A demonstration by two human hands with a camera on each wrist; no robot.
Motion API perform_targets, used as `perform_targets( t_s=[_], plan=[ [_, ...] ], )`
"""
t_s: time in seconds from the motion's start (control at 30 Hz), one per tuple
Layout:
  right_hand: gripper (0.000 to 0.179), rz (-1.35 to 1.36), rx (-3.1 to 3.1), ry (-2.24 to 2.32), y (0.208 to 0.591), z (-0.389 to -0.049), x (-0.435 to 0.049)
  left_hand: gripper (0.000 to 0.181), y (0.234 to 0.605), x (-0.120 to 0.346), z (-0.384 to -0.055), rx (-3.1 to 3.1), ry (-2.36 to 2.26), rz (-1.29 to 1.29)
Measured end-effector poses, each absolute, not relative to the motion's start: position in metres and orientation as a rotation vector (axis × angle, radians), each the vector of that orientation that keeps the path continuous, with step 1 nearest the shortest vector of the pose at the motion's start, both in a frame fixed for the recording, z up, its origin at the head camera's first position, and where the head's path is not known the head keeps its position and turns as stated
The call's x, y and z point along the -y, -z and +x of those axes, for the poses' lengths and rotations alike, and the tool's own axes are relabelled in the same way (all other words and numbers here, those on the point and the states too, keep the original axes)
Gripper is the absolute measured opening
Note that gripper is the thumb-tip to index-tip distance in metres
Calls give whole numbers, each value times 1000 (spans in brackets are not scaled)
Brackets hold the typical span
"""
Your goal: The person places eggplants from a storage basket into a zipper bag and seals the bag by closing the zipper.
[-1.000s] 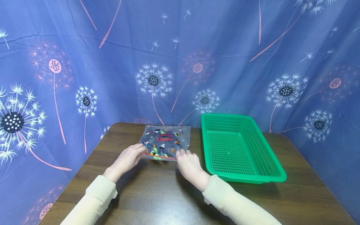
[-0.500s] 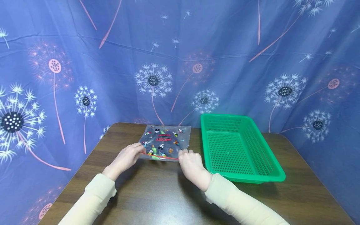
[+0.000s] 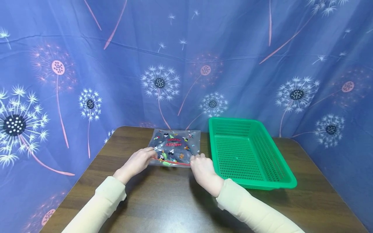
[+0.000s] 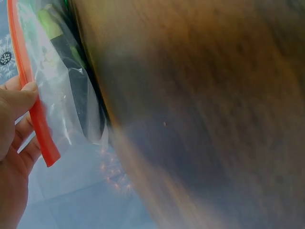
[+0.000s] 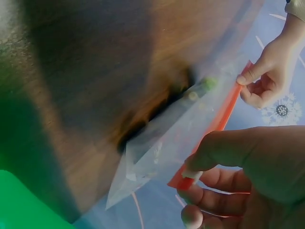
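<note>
A clear zip bag printed with colourful cartoon figures and red lettering is held near the table's far edge. A red zip strip runs along its near side. Something green and something dark show inside; their kind is unclear. My left hand pinches the strip near its left end, thumb on top. My right hand pinches the strip's other end, where a small white slider shows under the thumb in the right wrist view. The strip is stretched straight between both hands.
A green perforated plastic basket stands on the brown wooden table, just right of the bag and my right hand. A blue curtain with dandelion print hangs behind the table and at its sides.
My right hand has slid rightward toward the strip's right end. My left hand and the bag have also shifted slightly right. The basket stays where it was.
</note>
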State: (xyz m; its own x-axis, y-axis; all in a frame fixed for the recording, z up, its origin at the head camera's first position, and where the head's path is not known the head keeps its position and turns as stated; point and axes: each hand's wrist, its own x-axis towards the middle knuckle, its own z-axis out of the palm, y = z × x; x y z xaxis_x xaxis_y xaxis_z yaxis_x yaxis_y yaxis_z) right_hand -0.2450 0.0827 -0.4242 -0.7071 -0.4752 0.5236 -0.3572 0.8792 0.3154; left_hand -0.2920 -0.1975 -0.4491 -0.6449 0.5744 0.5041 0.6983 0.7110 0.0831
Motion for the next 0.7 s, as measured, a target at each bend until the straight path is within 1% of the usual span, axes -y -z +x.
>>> perform_targets(
  t_s=[0.23,0.3,0.47,0.7],
  plan=[
    [11,677,2521,193,416,-237,-90,21,451,198,-288,2463,374,-977],
    [11,685,2543,180,408,-232,-94,20,451,199,-285,2456,362,-993],
    [18,682,2578,159,379,-219,-105,20,450,200,-279,2492,328,-1027],
    [20,677,2458,138,355,-222,-129,24,445,199,-270,2590,346,-1081]
  ],
)
